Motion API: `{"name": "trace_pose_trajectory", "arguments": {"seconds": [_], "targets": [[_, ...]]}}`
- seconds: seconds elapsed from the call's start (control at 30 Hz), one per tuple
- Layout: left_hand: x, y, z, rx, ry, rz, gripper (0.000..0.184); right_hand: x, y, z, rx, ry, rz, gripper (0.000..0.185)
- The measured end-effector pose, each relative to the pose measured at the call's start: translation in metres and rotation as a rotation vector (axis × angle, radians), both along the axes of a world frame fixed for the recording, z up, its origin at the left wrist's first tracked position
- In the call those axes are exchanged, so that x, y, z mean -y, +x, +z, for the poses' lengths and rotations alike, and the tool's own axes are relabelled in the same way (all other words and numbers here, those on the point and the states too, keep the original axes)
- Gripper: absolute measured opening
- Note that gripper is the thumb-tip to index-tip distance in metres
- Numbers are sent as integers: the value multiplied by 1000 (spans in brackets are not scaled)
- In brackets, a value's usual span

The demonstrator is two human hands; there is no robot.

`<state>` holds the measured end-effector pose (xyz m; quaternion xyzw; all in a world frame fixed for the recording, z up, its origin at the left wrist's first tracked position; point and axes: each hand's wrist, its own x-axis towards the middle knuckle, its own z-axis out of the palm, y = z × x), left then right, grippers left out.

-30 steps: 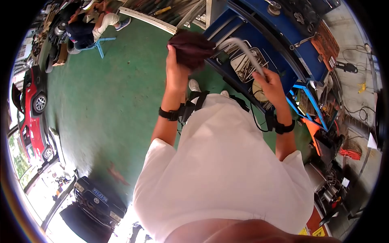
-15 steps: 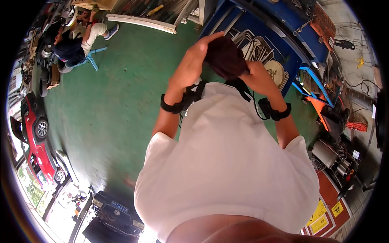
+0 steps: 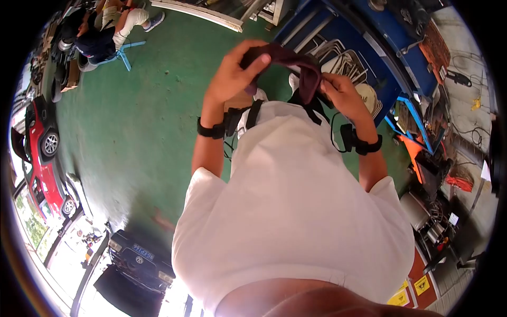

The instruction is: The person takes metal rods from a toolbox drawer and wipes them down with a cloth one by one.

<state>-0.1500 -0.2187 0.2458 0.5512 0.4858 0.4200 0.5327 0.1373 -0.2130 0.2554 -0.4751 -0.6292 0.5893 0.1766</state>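
A dark maroon cloth (image 3: 288,57) is stretched in an arch between my two hands. My left hand (image 3: 236,71) grips its left end, with the thumb on top and the fingers behind. On the other side, my right hand (image 3: 342,92) pinches the right end, where a fold of cloth hangs down. A small light streak shows beneath the arch; I cannot make out what it is. Black straps with small devices sit on both wrists. The blue drawer (image 3: 381,79) with metal wrenches (image 3: 346,66) lies just beyond my right hand.
A blue tool cabinet (image 3: 390,26) stands ahead to the right, with a blue-framed rack (image 3: 412,124) beside it. A seated person (image 3: 97,39) is at the far upper left. A red car (image 3: 48,174) and a dark car (image 3: 140,259) are at left.
The grey curved tool seen in my right hand earlier no longer shows there. The bunched cloth has been spread out between both hands, and my left hand has moved slightly left.
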Motion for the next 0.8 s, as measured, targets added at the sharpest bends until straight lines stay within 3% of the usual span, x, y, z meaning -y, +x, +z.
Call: {"name": "trace_pose_trajectory", "arguments": {"seconds": [0.23, 0.27, 0.33, 0.37, 0.53, 0.6, 0.63, 0.8], "targets": [[14, 2, 27, -61, 240, 78, 37, -4, -12, 15, -14, 143, 48, 28], [16, 1, 29, -64, 241, 82, 37, -5, -14, 19, 90, 198, 66, 29], [22, 5, 34, -35, 561, -12, 35, -5, -18, 18, 193, 254, 81, 30], [28, 13, 40, -37, 595, -9, 34, -4, -19, 13, 201, 336, 70, 31], [31, 8, 49, -194, 613, -8, 41, 7, -23, 21, 184, 464, -16, 34], [28, -4, 43, -162, 385, 67, 45, 11, -23, 35, 242, 517, -28, 30], [27, -10, 35, -192, 465, 83, 46, 12, -20, 38, 245, 523, -38, 30], [35, -20, 27, -122, 449, 94, 52, 16, -14, 45, 189, 398, -104, 21]]}}
